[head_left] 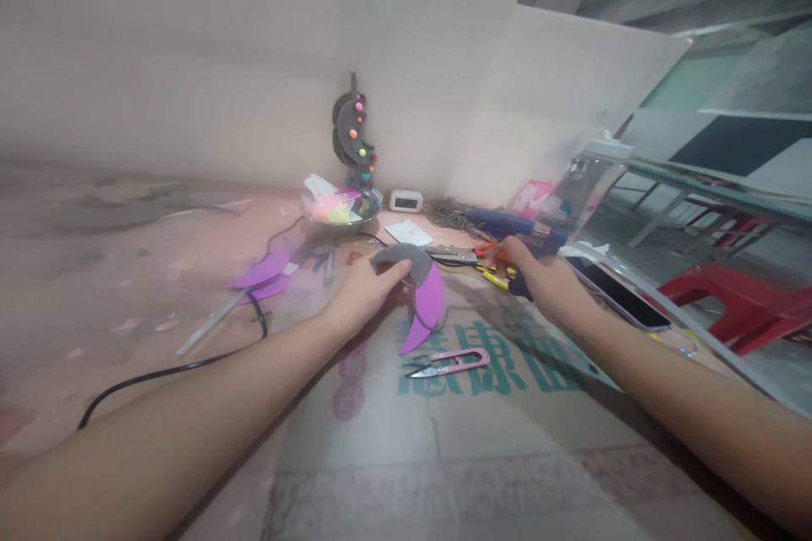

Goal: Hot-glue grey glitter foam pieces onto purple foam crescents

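My left hand (pixel 368 292) is closed on a crescent-shaped felt piece (pixel 422 292), grey on top and purple below, held just above the table. My right hand (pixel 545 283) reaches to the right and is wrapped round the dark blue handle of a tool (pixel 517 283), probably a glue gun, next to orange-handled scissors (pixel 488 252). Small pink thread snips (pixel 447 362) lie on the table in front of the felt piece.
A bowl (pixel 341 207) of coloured pompoms, a finished grey crescent decoration (pixel 353 131) against the wall, a small white clock (pixel 406 200), purple felt cut-outs (pixel 266 272), a black cable (pixel 190 363), a phone (pixel 618 292) at the right edge, and a red stool (pixel 742 300) beyond.
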`<state>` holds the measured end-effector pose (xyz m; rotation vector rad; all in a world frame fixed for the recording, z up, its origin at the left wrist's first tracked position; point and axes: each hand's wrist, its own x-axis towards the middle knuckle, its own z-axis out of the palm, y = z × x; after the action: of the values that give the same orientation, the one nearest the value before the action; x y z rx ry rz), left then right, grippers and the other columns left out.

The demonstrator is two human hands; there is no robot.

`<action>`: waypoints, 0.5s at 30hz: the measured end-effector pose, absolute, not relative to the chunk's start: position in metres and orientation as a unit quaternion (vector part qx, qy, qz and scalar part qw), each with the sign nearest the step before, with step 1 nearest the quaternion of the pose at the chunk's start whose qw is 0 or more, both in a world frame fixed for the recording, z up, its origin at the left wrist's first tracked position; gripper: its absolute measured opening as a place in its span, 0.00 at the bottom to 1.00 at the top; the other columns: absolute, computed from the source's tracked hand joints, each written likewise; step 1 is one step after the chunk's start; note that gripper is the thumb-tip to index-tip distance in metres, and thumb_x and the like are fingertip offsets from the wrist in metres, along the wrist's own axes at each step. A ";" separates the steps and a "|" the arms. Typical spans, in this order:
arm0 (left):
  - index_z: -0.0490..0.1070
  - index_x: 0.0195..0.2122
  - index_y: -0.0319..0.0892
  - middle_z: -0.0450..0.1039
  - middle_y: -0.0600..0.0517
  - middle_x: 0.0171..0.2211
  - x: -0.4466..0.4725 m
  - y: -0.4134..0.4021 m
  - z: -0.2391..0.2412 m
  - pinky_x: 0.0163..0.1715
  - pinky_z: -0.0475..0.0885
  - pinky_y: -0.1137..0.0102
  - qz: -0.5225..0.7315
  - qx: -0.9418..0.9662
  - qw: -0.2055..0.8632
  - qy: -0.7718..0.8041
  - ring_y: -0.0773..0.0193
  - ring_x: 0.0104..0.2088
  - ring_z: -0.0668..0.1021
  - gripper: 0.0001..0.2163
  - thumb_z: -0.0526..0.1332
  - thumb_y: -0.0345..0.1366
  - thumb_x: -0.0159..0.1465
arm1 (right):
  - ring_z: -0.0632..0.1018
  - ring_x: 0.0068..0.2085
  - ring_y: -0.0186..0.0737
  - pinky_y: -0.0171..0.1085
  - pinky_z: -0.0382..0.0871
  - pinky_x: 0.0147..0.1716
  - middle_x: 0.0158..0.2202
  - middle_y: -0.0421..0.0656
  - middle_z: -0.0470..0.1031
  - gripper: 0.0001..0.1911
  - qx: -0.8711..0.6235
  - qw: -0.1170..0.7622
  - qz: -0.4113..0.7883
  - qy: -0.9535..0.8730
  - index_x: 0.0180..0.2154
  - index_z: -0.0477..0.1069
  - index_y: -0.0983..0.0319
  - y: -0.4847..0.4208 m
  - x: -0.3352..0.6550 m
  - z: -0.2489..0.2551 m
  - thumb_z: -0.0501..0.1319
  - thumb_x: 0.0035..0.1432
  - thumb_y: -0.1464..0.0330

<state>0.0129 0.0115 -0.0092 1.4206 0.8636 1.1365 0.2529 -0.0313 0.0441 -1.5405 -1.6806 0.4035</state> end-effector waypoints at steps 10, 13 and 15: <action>0.71 0.29 0.38 0.71 0.53 0.21 0.014 0.009 -0.006 0.24 0.68 0.72 0.471 0.598 0.525 0.381 0.66 0.22 0.72 0.10 0.62 0.41 0.56 | 0.77 0.37 0.42 0.35 0.69 0.33 0.37 0.48 0.79 0.22 -0.671 0.296 0.124 -0.668 0.42 0.76 0.65 0.068 0.245 0.061 0.61 0.53 0.54; 0.71 0.30 0.38 0.71 0.53 0.22 0.014 0.009 -0.006 0.24 0.67 0.74 0.472 0.599 0.525 0.379 0.68 0.22 0.71 0.10 0.62 0.42 0.57 | 0.77 0.38 0.39 0.33 0.68 0.35 0.38 0.47 0.79 0.19 -0.654 0.277 0.133 -0.691 0.42 0.76 0.66 0.097 0.237 0.047 0.60 0.55 0.59; 0.71 0.30 0.38 0.71 0.54 0.22 0.015 0.008 -0.005 0.23 0.66 0.75 0.470 0.594 0.531 0.381 0.69 0.22 0.71 0.10 0.62 0.41 0.57 | 0.77 0.37 0.38 0.31 0.67 0.34 0.38 0.47 0.79 0.18 -0.650 0.263 0.135 -0.700 0.42 0.75 0.67 0.109 0.232 0.034 0.61 0.56 0.60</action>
<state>0.0146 0.0084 -0.0054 1.4164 0.9103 1.1207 0.2324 0.1088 0.0342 -1.7595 -1.8928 0.3650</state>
